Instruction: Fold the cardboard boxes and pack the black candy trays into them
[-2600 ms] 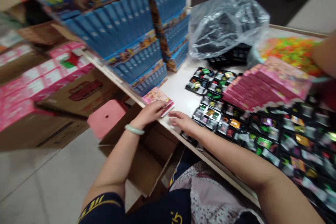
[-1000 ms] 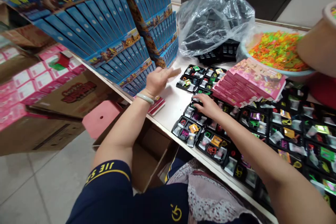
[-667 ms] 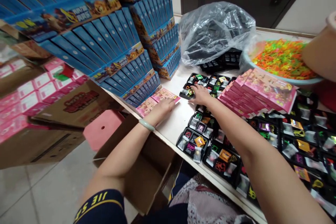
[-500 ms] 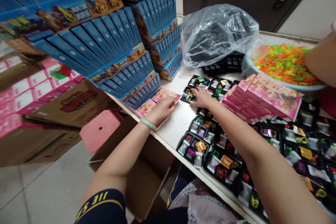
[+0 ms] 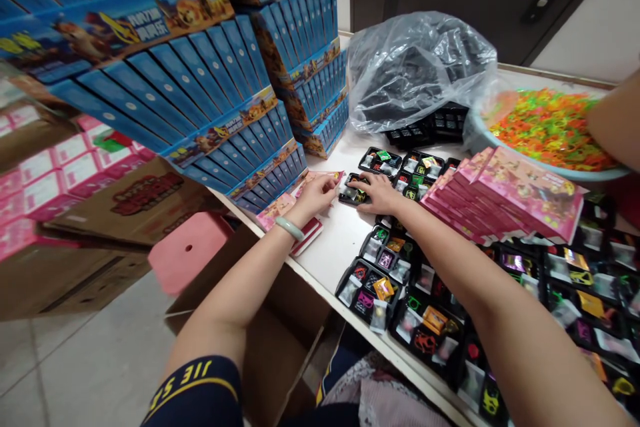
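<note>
My left hand, a pale green bangle at its wrist, is closed at the open end of a flat pink carton. Its thumb and fingertips are at the carton's edge. Another pink carton lies partly under that wrist. Facing it, my right hand has its fingers curled over a small black tray filled with little toys and packets. The tray's left end lies close to the carton's opening. Part of the tray is hidden beneath my fingers.
Blue display boxes rise in stacks at the left. Filled black trays cover the right side, with a pile of pink cartons on them. Behind are a plastic bag of black trays and a basin of bright plastic pieces.
My right hand has drawn the black tray slightly left, toward the carton. My left hand has shifted its fingers to the carton's open end.
</note>
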The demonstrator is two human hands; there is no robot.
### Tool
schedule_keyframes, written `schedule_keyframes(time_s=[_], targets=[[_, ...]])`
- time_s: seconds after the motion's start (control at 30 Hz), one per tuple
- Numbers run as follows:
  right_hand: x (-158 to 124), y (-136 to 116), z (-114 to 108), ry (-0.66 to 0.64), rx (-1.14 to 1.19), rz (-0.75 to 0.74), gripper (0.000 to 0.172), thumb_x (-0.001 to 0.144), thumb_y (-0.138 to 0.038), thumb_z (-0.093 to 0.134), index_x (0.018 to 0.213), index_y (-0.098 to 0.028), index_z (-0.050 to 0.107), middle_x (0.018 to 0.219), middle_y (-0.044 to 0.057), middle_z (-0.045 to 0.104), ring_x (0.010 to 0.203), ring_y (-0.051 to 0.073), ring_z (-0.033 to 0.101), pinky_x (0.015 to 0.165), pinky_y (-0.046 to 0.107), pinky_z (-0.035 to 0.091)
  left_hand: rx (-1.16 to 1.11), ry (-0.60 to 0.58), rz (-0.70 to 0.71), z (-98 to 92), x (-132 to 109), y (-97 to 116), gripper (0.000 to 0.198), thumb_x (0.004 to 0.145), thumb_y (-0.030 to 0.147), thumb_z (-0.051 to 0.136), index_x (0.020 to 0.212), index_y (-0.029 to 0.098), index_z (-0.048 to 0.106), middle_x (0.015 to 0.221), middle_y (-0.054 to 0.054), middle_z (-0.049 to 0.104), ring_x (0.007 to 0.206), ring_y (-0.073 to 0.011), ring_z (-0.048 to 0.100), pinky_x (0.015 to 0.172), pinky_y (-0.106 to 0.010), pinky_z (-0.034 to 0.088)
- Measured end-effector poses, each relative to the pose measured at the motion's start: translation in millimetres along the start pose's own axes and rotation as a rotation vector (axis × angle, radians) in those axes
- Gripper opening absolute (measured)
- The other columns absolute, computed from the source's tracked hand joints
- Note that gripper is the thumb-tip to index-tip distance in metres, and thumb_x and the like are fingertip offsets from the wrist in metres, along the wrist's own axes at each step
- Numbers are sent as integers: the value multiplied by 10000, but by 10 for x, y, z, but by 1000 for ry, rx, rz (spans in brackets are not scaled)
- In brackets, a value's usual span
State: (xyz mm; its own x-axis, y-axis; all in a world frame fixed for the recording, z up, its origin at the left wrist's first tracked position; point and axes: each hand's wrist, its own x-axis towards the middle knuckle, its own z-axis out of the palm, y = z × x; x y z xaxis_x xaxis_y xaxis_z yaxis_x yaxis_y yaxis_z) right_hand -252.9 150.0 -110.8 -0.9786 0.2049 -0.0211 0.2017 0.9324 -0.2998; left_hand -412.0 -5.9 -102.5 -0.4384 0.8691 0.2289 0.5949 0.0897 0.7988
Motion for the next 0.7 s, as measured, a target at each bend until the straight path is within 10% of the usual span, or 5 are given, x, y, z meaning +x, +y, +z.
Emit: schedule_keyframes(time_s=[0.3, 0.7], targets=[[-73, -38, -173, 103, 122, -210, 581, 764, -325, 683, 1327, -275, 551, 1419, 131, 381, 1298, 323, 367, 1078, 513, 279, -243, 54, -30, -167, 6, 38, 134, 746, 232, 598, 662, 161, 523, 1024, -103, 705, 1108, -248, 616, 957, -388, 459], [-171, -232, -1, 87, 121, -165, 600, 768, -345, 688, 1344, -282, 529, 1407, 140, 395, 1277, 335, 406, 1052, 515, 334, -225, -187, -29, -160, -76, 4, 181, 748, 301, 636, 684, 142, 578, 958, -78, 677, 885, -188, 610, 841, -318, 476]])
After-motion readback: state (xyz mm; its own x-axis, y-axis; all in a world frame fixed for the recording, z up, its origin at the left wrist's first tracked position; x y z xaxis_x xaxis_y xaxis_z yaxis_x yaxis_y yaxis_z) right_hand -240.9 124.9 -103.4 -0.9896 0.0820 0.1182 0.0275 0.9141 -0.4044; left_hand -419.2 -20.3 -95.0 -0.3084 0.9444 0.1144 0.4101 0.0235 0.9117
